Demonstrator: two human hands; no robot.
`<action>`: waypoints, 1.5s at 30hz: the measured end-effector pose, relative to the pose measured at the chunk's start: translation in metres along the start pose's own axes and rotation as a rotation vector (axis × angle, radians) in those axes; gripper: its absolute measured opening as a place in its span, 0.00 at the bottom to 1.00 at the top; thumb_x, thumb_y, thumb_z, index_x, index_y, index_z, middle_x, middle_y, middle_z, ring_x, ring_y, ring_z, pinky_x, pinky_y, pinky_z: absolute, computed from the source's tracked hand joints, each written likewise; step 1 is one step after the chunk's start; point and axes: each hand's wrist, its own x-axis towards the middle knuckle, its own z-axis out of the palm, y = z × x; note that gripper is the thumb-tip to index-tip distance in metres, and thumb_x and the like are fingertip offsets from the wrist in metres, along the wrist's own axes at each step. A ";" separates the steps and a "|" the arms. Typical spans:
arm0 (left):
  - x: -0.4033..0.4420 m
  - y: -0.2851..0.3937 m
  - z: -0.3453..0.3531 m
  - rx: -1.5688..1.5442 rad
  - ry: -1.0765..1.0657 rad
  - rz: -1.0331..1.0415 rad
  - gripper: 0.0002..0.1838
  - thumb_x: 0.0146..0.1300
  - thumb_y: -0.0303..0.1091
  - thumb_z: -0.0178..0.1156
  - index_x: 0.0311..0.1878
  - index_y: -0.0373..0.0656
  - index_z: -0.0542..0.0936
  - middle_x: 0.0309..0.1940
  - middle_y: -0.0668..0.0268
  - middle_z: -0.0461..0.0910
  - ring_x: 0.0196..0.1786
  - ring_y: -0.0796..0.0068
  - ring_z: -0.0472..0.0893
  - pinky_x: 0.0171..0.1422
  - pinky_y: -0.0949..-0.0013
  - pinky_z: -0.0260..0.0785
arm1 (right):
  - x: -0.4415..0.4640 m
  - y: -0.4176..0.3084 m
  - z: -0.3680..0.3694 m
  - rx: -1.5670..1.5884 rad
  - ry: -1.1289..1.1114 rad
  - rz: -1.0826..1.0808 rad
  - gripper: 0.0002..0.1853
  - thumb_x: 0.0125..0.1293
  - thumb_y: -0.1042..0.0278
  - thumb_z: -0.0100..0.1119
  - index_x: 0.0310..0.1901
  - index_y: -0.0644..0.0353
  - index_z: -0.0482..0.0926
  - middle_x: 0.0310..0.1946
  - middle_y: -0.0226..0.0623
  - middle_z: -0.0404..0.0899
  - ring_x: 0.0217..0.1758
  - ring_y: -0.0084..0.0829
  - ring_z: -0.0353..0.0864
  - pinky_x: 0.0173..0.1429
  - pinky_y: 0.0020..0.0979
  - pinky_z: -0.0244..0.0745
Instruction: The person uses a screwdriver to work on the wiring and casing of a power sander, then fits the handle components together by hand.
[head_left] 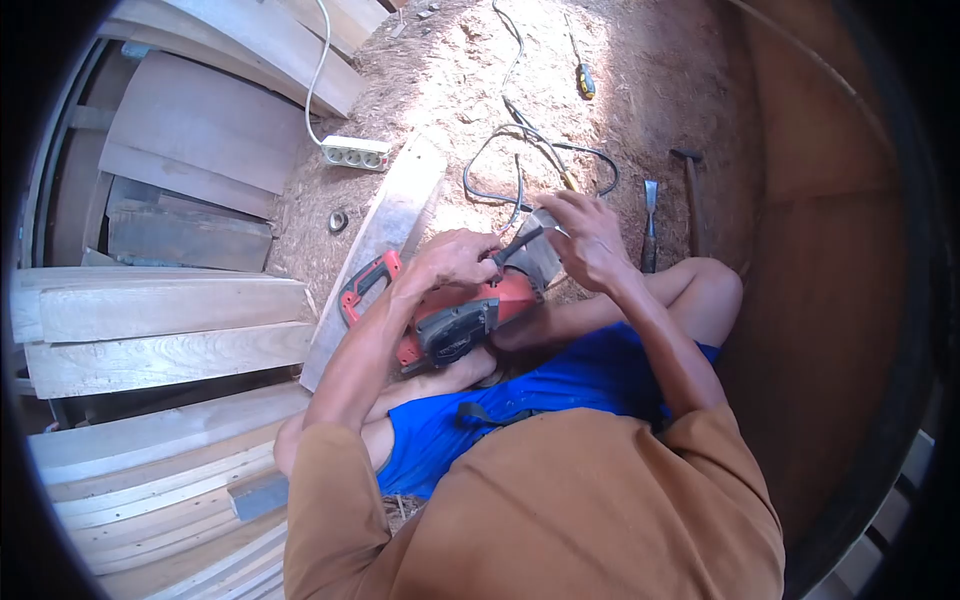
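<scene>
A red and black electric planer (455,325) lies tilted on its side against my crossed legs, its red loop handle toward the upper left. My left hand (460,260) rests over its upper side, fingers bent and closed around a dark slim part near the front end. That dark part (520,241) stretches toward my right hand (588,240), which is curled with fingers closed at the planer's front end. Beneath the right fingers is a pale grey piece (540,262); its kind is unclear. My palms and most fingertips are hidden.
A long board (400,200) lies left of the planer. Beyond are a power strip (355,153), a looped black cable (467,180) and a screwdriver (586,82). A chisel (650,215) and a hammer (693,200) lie at right. Stacked planks (170,330) fill the left.
</scene>
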 end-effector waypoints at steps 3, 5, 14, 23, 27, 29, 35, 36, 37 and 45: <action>0.007 0.017 -0.001 0.049 -0.129 0.001 0.21 0.61 0.43 0.61 0.54 0.45 0.87 0.43 0.50 0.91 0.49 0.44 0.89 0.55 0.45 0.79 | 0.027 0.000 0.014 0.178 -0.352 -0.023 0.20 0.68 0.65 0.67 0.61 0.54 0.89 0.46 0.50 0.91 0.55 0.55 0.88 0.62 0.49 0.81; 0.011 0.014 0.000 0.069 -0.144 0.006 0.23 0.61 0.42 0.60 0.58 0.47 0.86 0.45 0.50 0.91 0.49 0.44 0.89 0.56 0.46 0.80 | 0.027 0.000 0.018 0.273 -0.596 0.040 0.18 0.67 0.66 0.67 0.57 0.55 0.90 0.45 0.51 0.90 0.55 0.54 0.88 0.61 0.49 0.81; -0.002 -0.018 -0.016 0.022 -0.178 -0.048 0.20 0.83 0.46 0.53 0.69 0.50 0.83 0.56 0.51 0.90 0.61 0.48 0.87 0.68 0.49 0.77 | 0.007 0.003 0.036 0.319 -0.536 0.015 0.13 0.67 0.72 0.65 0.51 0.60 0.90 0.43 0.51 0.89 0.50 0.55 0.86 0.56 0.52 0.78; -0.006 -0.027 -0.001 0.038 -0.047 -0.043 0.20 0.82 0.49 0.56 0.68 0.57 0.86 0.55 0.57 0.91 0.59 0.50 0.88 0.65 0.48 0.78 | 0.008 0.010 0.041 0.396 -0.506 -0.047 0.12 0.66 0.71 0.66 0.50 0.60 0.90 0.43 0.47 0.90 0.50 0.54 0.86 0.56 0.51 0.79; -0.006 -0.030 0.000 0.019 -0.041 -0.032 0.20 0.81 0.51 0.57 0.66 0.57 0.86 0.54 0.57 0.91 0.59 0.50 0.88 0.64 0.48 0.78 | 0.008 0.012 0.039 0.418 -0.532 -0.008 0.13 0.67 0.71 0.66 0.51 0.61 0.91 0.44 0.48 0.90 0.50 0.54 0.87 0.56 0.51 0.79; -0.005 -0.034 0.003 0.012 -0.025 -0.017 0.21 0.80 0.54 0.57 0.65 0.56 0.87 0.53 0.57 0.91 0.58 0.51 0.88 0.63 0.48 0.78 | 0.005 0.015 0.046 0.448 -0.511 0.012 0.14 0.68 0.71 0.66 0.52 0.61 0.91 0.45 0.49 0.90 0.50 0.55 0.87 0.56 0.50 0.79; -0.001 -0.016 0.003 0.108 0.001 -0.156 0.30 0.73 0.68 0.58 0.59 0.55 0.89 0.50 0.56 0.92 0.56 0.49 0.89 0.62 0.47 0.77 | 0.010 0.010 0.033 0.365 -0.482 -0.015 0.14 0.67 0.68 0.68 0.52 0.60 0.91 0.43 0.52 0.90 0.49 0.55 0.87 0.55 0.51 0.80; -0.001 -0.014 0.003 0.108 -0.011 -0.164 0.30 0.73 0.68 0.58 0.59 0.55 0.89 0.50 0.56 0.92 0.56 0.49 0.89 0.62 0.47 0.77 | 0.008 0.009 0.034 0.348 -0.448 -0.017 0.14 0.66 0.68 0.67 0.51 0.60 0.92 0.43 0.52 0.90 0.49 0.55 0.87 0.55 0.51 0.79; 0.000 -0.012 0.001 0.108 -0.023 -0.172 0.30 0.73 0.69 0.58 0.59 0.55 0.89 0.50 0.55 0.92 0.56 0.49 0.89 0.62 0.47 0.77 | 0.006 0.008 0.035 0.331 -0.412 -0.019 0.14 0.65 0.68 0.66 0.50 0.59 0.92 0.43 0.52 0.90 0.48 0.55 0.87 0.55 0.52 0.79; 0.001 -0.008 0.002 0.092 -0.048 -0.147 0.28 0.75 0.66 0.57 0.61 0.56 0.88 0.52 0.56 0.91 0.59 0.49 0.88 0.65 0.47 0.77 | 0.002 0.017 0.039 0.324 -0.467 -0.026 0.13 0.66 0.66 0.70 0.50 0.59 0.92 0.41 0.49 0.89 0.49 0.53 0.87 0.55 0.51 0.79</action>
